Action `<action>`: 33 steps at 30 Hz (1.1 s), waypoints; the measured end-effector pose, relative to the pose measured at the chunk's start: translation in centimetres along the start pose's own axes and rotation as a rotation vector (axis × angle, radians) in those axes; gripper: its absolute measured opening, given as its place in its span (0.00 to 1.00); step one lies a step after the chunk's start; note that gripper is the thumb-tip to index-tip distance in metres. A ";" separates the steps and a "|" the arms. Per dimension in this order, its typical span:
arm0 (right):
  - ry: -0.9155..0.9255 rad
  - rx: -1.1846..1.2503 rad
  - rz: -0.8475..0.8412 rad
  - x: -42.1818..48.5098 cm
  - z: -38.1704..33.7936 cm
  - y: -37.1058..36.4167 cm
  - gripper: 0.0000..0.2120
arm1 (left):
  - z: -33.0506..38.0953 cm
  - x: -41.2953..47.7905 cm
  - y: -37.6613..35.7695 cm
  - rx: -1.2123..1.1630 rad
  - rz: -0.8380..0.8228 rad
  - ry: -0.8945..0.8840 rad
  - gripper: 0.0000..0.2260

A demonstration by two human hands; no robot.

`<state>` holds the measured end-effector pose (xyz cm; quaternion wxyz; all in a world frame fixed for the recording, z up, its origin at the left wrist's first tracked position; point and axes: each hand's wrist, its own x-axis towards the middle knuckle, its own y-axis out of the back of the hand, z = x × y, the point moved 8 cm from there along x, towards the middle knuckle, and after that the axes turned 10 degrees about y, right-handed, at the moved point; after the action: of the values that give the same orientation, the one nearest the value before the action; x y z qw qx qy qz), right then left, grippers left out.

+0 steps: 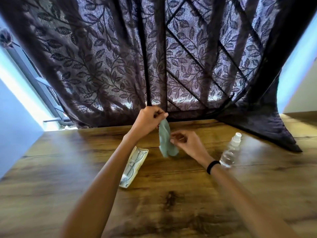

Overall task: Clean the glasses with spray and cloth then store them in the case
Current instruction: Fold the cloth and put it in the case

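Note:
A grey-green cloth (165, 140) hangs above the wooden table (171, 200). My left hand (149, 120) pinches its top corner. My right hand (187, 143) touches the cloth's right side lower down, fingers curled on its edge. The thin-framed glasses (135, 160) lie folded in an open cream case (144, 152) on the table, partly under my left forearm. A clear spray bottle (230, 152) with a white cap stands to the right of my right wrist.
A dark leaf-patterned curtain (154, 57) hangs along the table's far edge and drapes onto its far right corner. The table's left edge runs beside a bright window. A black band (211, 166) circles my right wrist.

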<state>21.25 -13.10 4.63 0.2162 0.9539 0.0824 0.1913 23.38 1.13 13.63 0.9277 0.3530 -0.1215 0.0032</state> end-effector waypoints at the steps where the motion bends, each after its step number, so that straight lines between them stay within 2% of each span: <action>1: -0.006 -0.001 -0.024 -0.1 0.1 -0.7 0.09 | 0.1 0.0 -0.1 0.009 -0.012 -0.005 0.06; 6: -0.048 0.042 -0.050 -0.5 0.3 -1.5 0.02 | 0.3 -0.1 -0.2 0.030 -0.046 -0.026 0.06; 10: -0.091 0.081 -0.050 -0.4 0.7 -1.3 0.03 | 0.2 -0.1 0.1 0.007 -0.051 -0.023 0.06; 15: -0.117 0.276 0.024 -0.5 1.0 0.0 0.06 | -0.4 0.0 0.4 -0.032 -0.067 0.008 0.05; 18: -0.113 0.319 -0.063 -0.7 0.9 -0.3 0.08 | -0.5 0.0 0.4 -0.028 -0.072 0.013 0.05; 21: -0.139 0.324 -0.119 -1.0 0.7 -1.2 0.11 | 0.0 -0.2 -0.2 -0.040 -0.103 0.000 0.04; 28: -0.079 0.264 -0.086 -0.8 -0.9 -2.0 0.11 | 1.7 -1.2 -1.6 -0.090 -0.233 -0.034 0.07; 33: -0.014 0.234 -0.106 -1.1 -1.5 -1.8 0.11 | 2.1 -1.3 -0.3 -0.108 -0.219 -0.056 0.07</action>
<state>19.53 -11.18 4.76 0.1136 0.9682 0.1528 0.1620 21.66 -0.35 14.65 0.9364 0.3137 -0.1082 -0.1145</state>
